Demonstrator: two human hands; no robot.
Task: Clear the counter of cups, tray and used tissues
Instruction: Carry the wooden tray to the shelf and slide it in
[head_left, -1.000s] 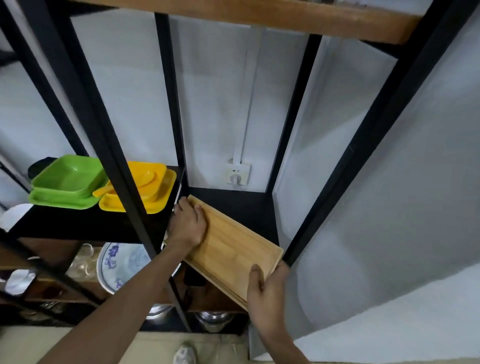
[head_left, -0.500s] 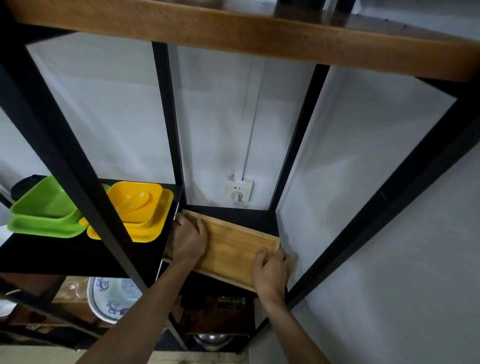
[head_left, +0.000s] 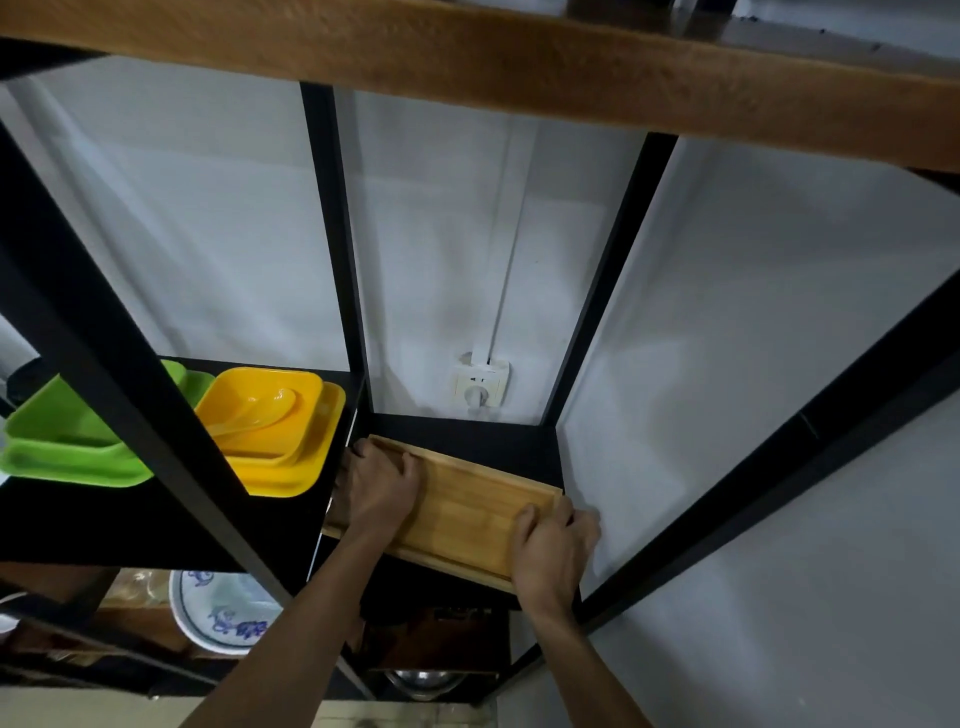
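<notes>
A wooden tray (head_left: 467, 509) is held flat on the black shelf (head_left: 467, 436), gripped at its left end by the left hand (head_left: 379, 488) and at its right corner by the right hand (head_left: 553, 551), fingers curled over the rim.

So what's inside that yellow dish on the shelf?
The yellow dish holds a yellow spoon, and it sits nested on a second yellow dish. Whether anything lies under the spoon cannot be seen. A black shelf post covers the dish's left edge.
</notes>
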